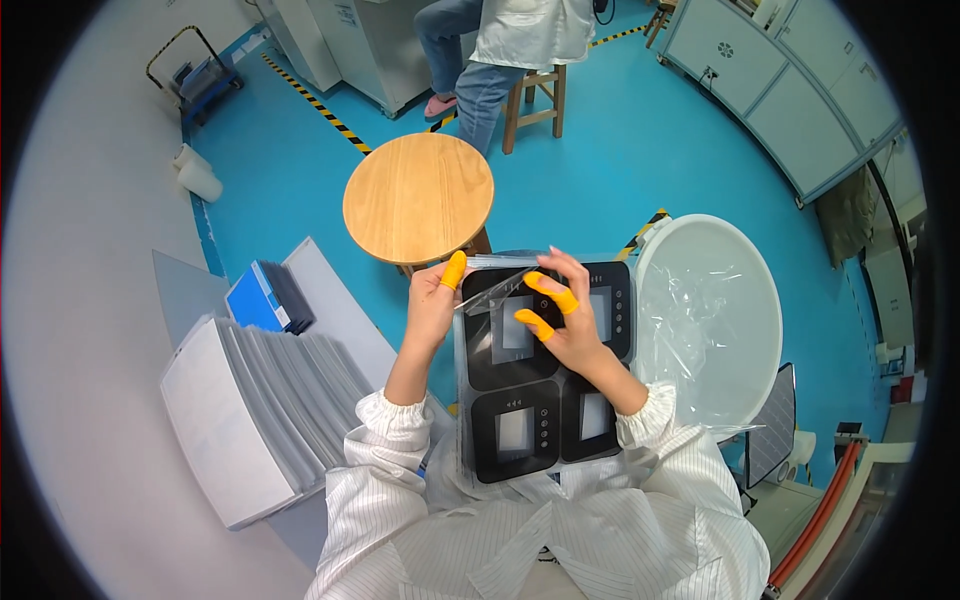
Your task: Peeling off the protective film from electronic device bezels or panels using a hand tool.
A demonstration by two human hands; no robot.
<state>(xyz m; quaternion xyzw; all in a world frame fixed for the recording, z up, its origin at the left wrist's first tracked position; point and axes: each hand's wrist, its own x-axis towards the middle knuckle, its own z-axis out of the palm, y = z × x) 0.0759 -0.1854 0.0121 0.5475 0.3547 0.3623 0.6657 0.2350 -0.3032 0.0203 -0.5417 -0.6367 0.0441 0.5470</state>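
A flat sheet of black panels [513,395] with pale rectangular windows lies before me, its clear edges showing around it. My left hand [432,305] is closed on the sheet's far left corner, with a yellow finger cot on the thumb. Over the upper panel, my right hand [575,325] has its fingers spread, with yellow cots on the thumb and index finger. A turned-up strip of clear film [495,290] runs from near the left hand to the right index fingertip, which appears to touch it. The undersides of both hands are hidden.
A white round bin [772,330] with crumpled clear film stands to the right. On the left is a stack of sheets [265,410] beside a blue box [262,298]. Ahead stand a round wooden stool [420,195] and a seated person [530,40].
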